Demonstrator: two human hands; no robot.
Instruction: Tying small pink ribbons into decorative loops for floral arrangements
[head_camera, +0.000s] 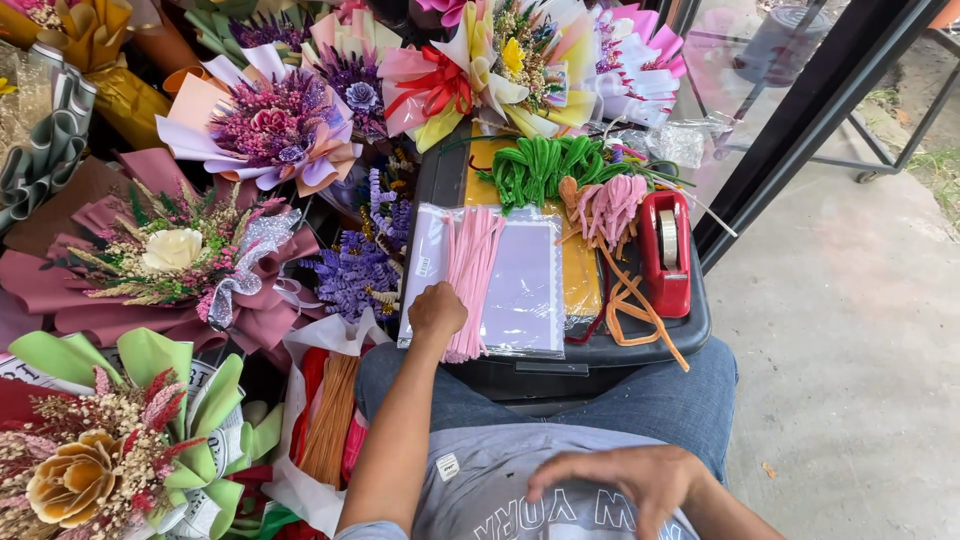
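My left hand (436, 310) reaches forward and rests on the near end of a bundle of pink pipe cleaners (470, 268), fingers curled over it. The bundle lies on a clear packet of lilac paper (528, 285), on a dark plastic lid (640, 345) across my lap. My right hand (620, 485) hovers near my chest over my grey shirt, fingers spread and blurred, holding nothing. Green pipe cleaners (545, 165) and a pink pipe-cleaner flower bunch (605, 205) lie farther back on the lid.
A red tape dispenser (666, 250) stands at the lid's right side beside orange ribbon (630, 300). Wrapped bouquets (270, 125) crowd the left and back. A bag of orange sticks (330, 415) sits by my left knee. A black metal post (810, 120) and concrete floor lie to the right.
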